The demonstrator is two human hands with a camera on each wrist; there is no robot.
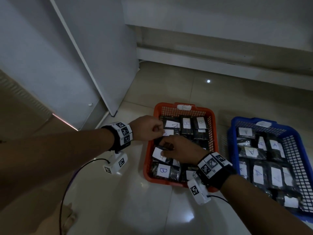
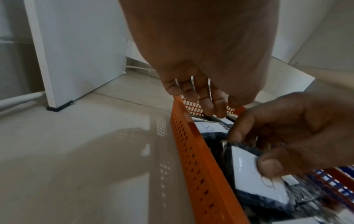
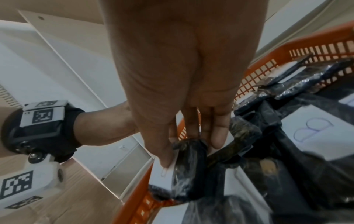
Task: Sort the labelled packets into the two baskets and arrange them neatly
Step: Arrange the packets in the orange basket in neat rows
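Observation:
An orange basket [image 1: 147,160] holds several dark packets with white labels marked B. To its right stands a blue basket [image 1: 231,133] with several packets marked A. My left hand [image 1: 149,128] is at the orange basket's far left, fingers curled, pinching the edge of a B packet [image 1: 169,132]. In the left wrist view its fingertips [image 2: 216,112] come down on that packet's dark edge [image 2: 210,119]. My right hand [image 1: 179,150] reaches in from the right and pinches another labelled packet [image 1: 158,154], thumb on its white label [image 2: 254,174]. That packet [image 3: 188,169] is lifted and tilted by the orange wall [image 3: 306,44].
Both baskets sit on a glossy tiled floor [image 1: 135,209]. A white panel [image 1: 84,65] stands at the left, and a white ledge runs along the back. A black cable [image 1: 67,184] trails across the floor below my left wrist.

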